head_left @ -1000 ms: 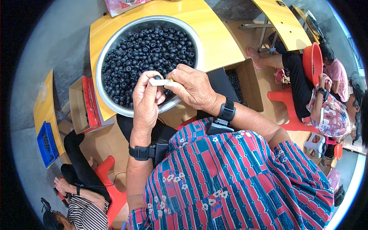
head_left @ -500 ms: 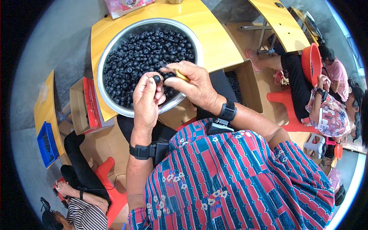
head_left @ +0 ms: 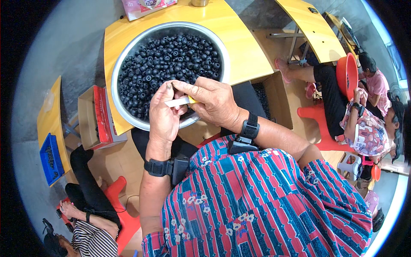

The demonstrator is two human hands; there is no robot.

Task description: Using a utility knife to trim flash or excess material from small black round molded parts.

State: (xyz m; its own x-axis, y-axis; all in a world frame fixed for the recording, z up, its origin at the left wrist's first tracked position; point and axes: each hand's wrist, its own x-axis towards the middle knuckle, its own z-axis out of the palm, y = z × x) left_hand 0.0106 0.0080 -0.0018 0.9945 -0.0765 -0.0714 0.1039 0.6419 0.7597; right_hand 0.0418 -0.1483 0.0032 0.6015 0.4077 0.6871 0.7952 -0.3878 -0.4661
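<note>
In front of me, a wide steel basin (head_left: 226,70) is heaped with small black round parts (head_left: 171,60), many showing a hole in one end. Over its near rim, my left hand (head_left: 162,122) is closed, pinching a small dark round part (head_left: 170,87) that the fingers mostly cover. My right hand (head_left: 216,102) is curled around a small knife (head_left: 176,102) with a pale blade and a yellow handle. The blade lies across the left fingers, and the right fingertips meet the left ones at the pinched part.
The basin stands on a yellow table (head_left: 246,51). Cardboard boxes (head_left: 280,100) flank it on the right and left. A blue tray (head_left: 51,160) with dark parts sits at the far left. Other people sit on red stools, one with a red basin (head_left: 346,75).
The knife has turned so its blade shows across my left fingers. My right fingertips have come against the left ones, and the black part, plainly visible before, is now mostly covered.
</note>
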